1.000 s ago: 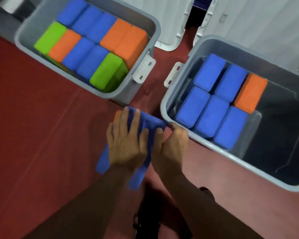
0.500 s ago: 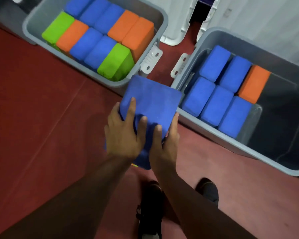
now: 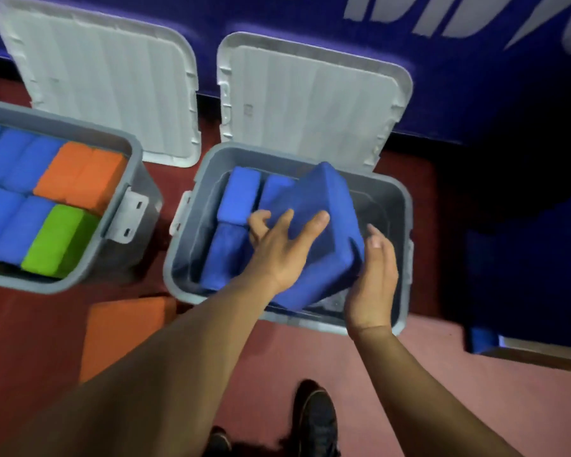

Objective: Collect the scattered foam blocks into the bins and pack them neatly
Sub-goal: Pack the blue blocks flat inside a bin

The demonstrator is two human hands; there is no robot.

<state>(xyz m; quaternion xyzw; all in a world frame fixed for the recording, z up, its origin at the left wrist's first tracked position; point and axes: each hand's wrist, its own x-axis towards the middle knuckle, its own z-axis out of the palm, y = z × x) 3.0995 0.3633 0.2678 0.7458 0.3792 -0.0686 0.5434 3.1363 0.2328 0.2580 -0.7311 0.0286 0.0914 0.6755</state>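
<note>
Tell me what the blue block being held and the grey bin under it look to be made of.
Blue block: seems soft foam, matte and slightly fuzzy, with rounded edges and no glare. Grey bin: likely moulded rigid plastic, smooth with a dull sheen, judging by its thin rim and moulded side latch.

The left bin (image 3: 145, 199) was packed full, the right bin (image 3: 406, 199) had blue blocks (image 3: 236, 199) down its left side and open room on its right under the big tilted blue block (image 3: 320, 199), and an orange block (image 3: 122, 328) lay on the floor (image 3: 294, 351) in front.
</note>
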